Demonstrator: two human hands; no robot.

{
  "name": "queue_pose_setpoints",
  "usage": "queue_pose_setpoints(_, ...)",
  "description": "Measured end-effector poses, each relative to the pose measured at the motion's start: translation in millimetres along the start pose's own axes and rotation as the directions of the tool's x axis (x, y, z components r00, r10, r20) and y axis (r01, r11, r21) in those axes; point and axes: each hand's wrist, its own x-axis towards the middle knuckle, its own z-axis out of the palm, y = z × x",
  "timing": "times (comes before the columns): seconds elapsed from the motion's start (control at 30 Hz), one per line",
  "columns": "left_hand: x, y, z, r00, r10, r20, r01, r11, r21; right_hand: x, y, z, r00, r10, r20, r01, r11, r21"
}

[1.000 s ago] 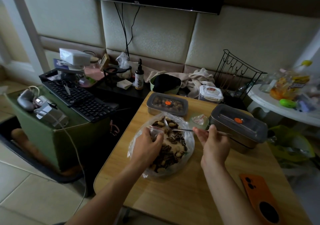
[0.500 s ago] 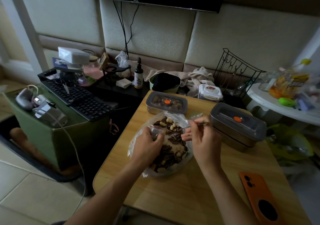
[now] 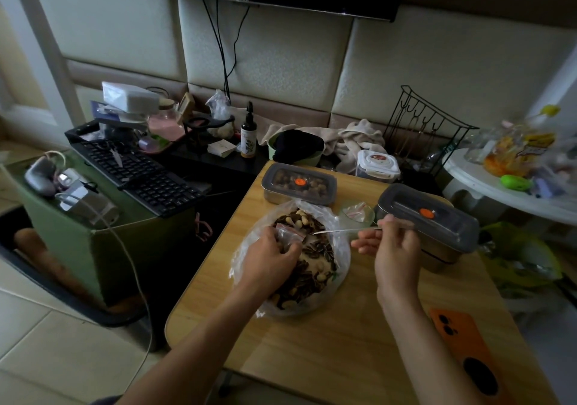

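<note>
A large clear plastic bag [image 3: 338,248] lies open on the wooden table [image 3: 327,342], holding striped sunflower seeds and peanuts [image 3: 315,251]. My left hand [image 3: 268,259] rests over the seeds and pinches a small clear zip bag [image 3: 288,233] with a red strip. My right hand [image 3: 395,248] grips the handle of a metal spoon [image 3: 340,230]. The spoon lies level, its bowl pointing left at the mouth of the small bag.
Two lidded metal containers stand at the back [image 3: 299,186] and right [image 3: 427,220] of the table, with a small bowl [image 3: 357,214] between them. An orange phone [image 3: 465,354] lies near the front right edge. A keyboard [image 3: 140,176], a white side table [image 3: 505,192] and a wire rack [image 3: 427,126] surround the table.
My right hand has drawn back to the right from over the seeds, and the spoon now lies level, pointing at the small bag. My left hand has stayed on the small bag.
</note>
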Motion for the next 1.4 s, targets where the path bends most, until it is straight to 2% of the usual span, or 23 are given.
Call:
queue_pose_setpoints(0.27, 5, 7, 5, 1.0, -0.015, 0.004, 0.015, 1.0, 0.001, -9, -20, -14, 0.944, -0.313, 0.108, 0.325, 0.938, -0.121)
queue_pose_setpoints(0.53, 15, 14, 13, 0.999, -0.004, 0.038, 0.004, 1.0, 0.001, -13, -27, -26, 0.754, -0.57, 0.328, 0.638, 0.754, -0.156)
queue_pose_setpoints(0.7, 21, 13, 20, 0.998, -0.003, 0.064, 0.004, 1.0, -0.02, -15, -27, -29, 0.663, -0.611, 0.433, 0.721, 0.678, -0.147)
queue_pose_setpoints(0.93, 24, 11, 24, 0.996, 0.023, 0.087, -0.013, 0.994, -0.106, -16, -29, -34, 0.611, -0.684, 0.399, 0.775, 0.62, -0.125)
queue_pose_setpoints(1.2, 19, 15, 21, 0.989, 0.096, 0.113, -0.079, 0.986, -0.148, -18, -30, -32, 0.652, -0.654, 0.384, 0.745, 0.647, -0.163)
queue_pose_setpoints(1.3, 16, 15, 19, 0.987, 0.113, 0.112, -0.097, 0.986, -0.139, -17, -27, -30, 0.73, -0.628, 0.267, 0.681, 0.696, -0.225)
queue_pose_setpoints(1.4, 15, 13, 17, 0.991, 0.116, 0.07, -0.109, 0.989, -0.1, -19, -27, -29, 0.873, -0.474, 0.112, 0.487, 0.85, -0.202)
